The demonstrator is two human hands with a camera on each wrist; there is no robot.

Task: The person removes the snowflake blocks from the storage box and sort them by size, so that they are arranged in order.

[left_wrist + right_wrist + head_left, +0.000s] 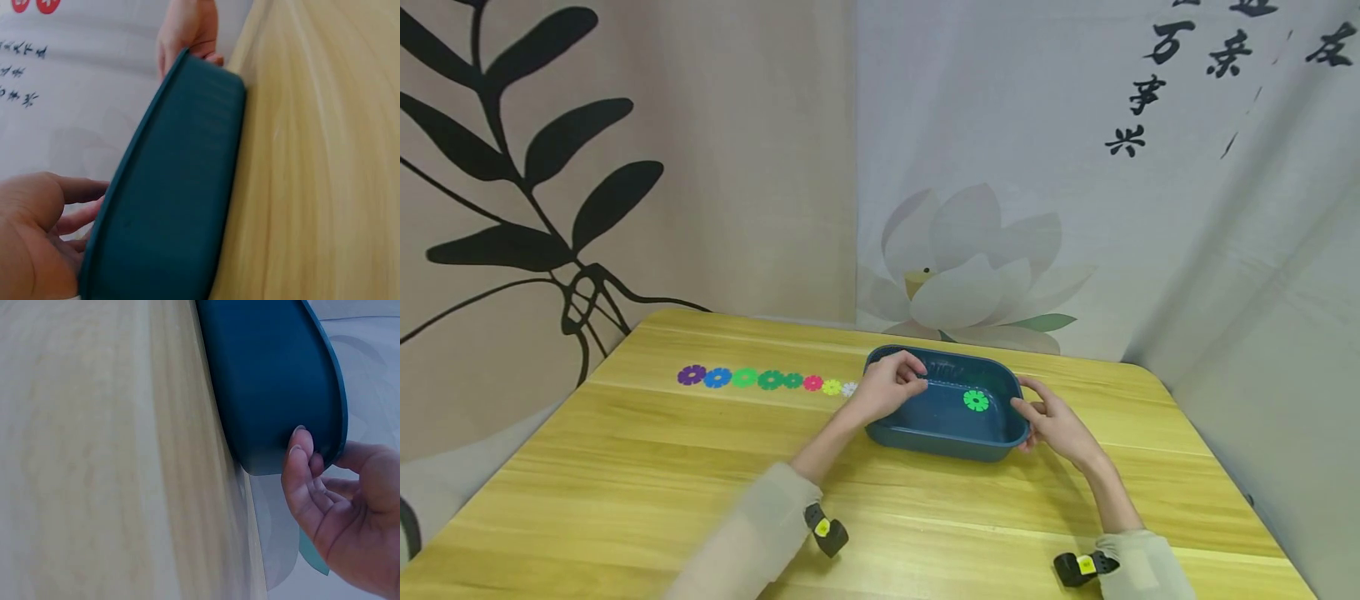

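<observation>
A dark blue plastic basin sits on the table, with one bright green flower-shaped disc lying inside it. Over the basin's left end is my left hand, its thumb and fingers loosely bent and nothing visible between them. In the left wrist view the basin's side hides some of those fingers. My right hand grips the basin's right end, thumb at the rim and fingertips against the outer wall. To the left runs a row of notched discs, from a purple disc to a white disc partly covered by my left hand.
Between the row's ends lie several discs, among them a blue disc, a pink disc and a yellow disc. The wooden table reaches back to a printed curtain.
</observation>
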